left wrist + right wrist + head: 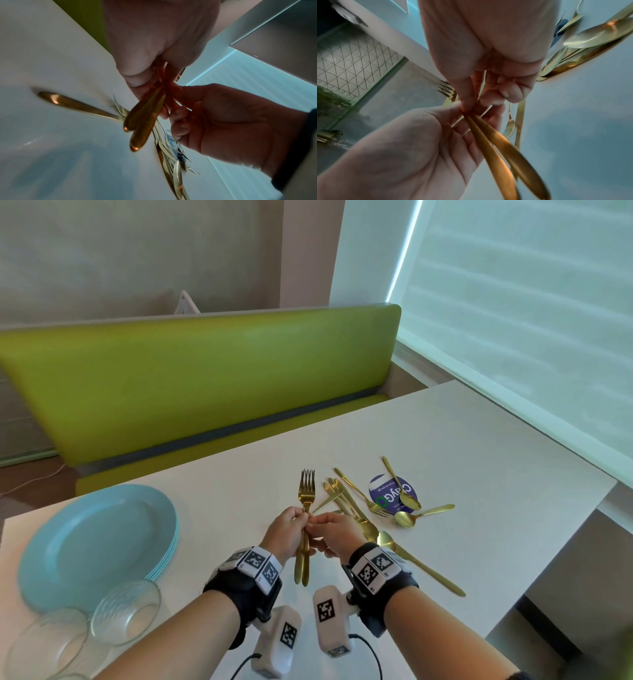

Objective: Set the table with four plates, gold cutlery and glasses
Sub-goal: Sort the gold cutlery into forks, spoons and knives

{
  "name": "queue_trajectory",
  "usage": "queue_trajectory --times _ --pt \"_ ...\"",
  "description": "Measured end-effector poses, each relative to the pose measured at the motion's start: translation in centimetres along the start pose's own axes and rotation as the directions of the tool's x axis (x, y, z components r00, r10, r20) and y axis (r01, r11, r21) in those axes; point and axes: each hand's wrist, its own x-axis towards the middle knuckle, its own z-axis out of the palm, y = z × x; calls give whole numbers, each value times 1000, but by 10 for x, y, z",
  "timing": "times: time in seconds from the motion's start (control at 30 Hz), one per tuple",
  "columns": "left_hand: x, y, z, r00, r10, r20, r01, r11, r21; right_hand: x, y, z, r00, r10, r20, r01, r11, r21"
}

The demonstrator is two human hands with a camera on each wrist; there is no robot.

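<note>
I hold a small bundle of gold forks [306,508] upright above the white table [479,446], tines up and handles down. My left hand [301,517] grips their necks from the left. From the right, my right hand [317,522] pinches the same bundle. In the left wrist view, my left hand [154,75] closes on the fork handles [145,115]. The right wrist view has my right hand [481,100] pinching above two handles [496,142]. More gold cutlery [359,505] lies in a loose pile just right of my hands. A stack of light blue plates [96,542] sits at the left.
Clear glass vessels [126,611] stand at the table's near left corner, in front of the plates. A round purple sticker [394,491] lies under some spoons. A green bench [205,378] runs behind the table, and a blind-covered window is on the right.
</note>
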Motion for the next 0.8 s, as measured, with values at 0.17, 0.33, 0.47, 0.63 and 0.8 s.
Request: queue_trajectory --times 0.17,0.33,0.47,0.63,0.8 --pt "13 3 -8 1000 -17 3 17 999 -30 20 -9 -3 996 22 87 -27 998 59" --pt "27 6 -12 999 -16 -33 13 995 -98 44 -13 0 992 28 125 -40 995 93" --pt "38 8 -17 980 15 -198 -18 1000 -13 56 -25 -7 993 -35 111 46 994 -97" --pt "47 7 -31 951 9 -310 -17 1000 -23 80 -26 -28 978 -204 -41 105 655 -748" --pt "54 6 -37 943 13 -334 -23 999 -28 106 -1 -18 964 -239 119 223 479 -849"
